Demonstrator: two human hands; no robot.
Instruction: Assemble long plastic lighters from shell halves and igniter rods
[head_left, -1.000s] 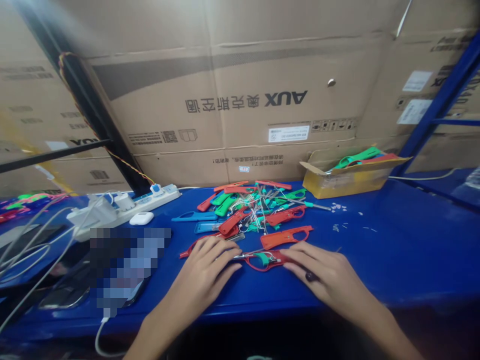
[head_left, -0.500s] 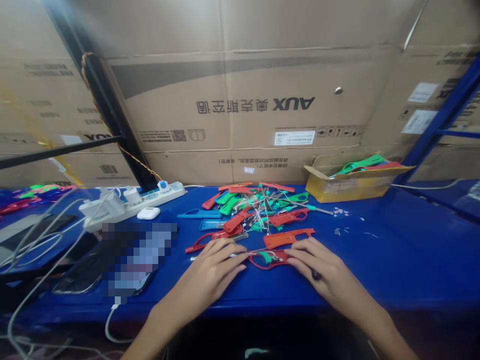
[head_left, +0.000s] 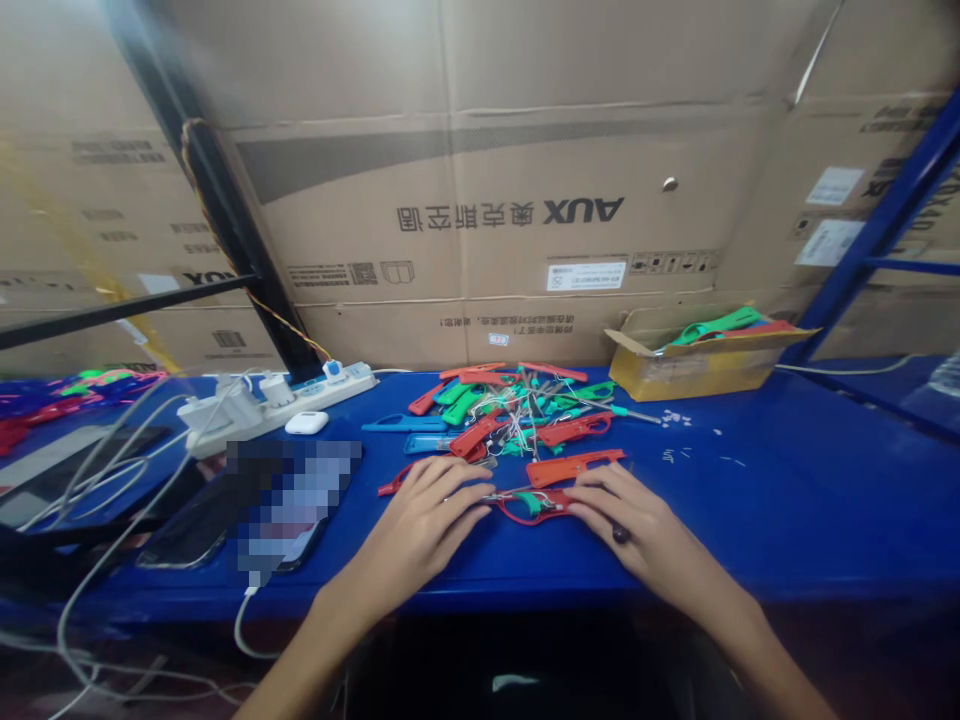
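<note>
Left hand [head_left: 431, 515]: fingers closed on the metal rod [head_left: 504, 496] at the left end of the open red lighter housing [head_left: 556, 504]. Right hand [head_left: 641, 515]: thumb and fingertips pinch the housing's right end. A dark rounded tip [head_left: 621, 535] pokes out under the right palm; can't tell what it belongs to.

Housing is between the hands, near the front edge of the blue surface [head_left: 750, 530], inside up, green trigger [head_left: 531, 503] and white wires showing. Orange-red housing [head_left: 574, 467] lies just behind it. Another red housing [head_left: 391, 488] is partly hidden behind the left hand.

Farther back: mixed pile of lighter parts [head_left: 517, 412], red, green and blue shells, metal rods, tangled white wires. Long blue shell [head_left: 405, 425] at its left side. Small white bits [head_left: 675, 419] scattered right of the pile. Open yellow-brown box [head_left: 690, 375] behind those, green and red shells inside.

Left side: white earbud case [head_left: 306, 423], power strip [head_left: 330, 397] with plugs, phone [head_left: 319, 530] on a white cable, screen blurred out. Printed cardboard [head_left: 480, 160] stands behind everything.
</note>
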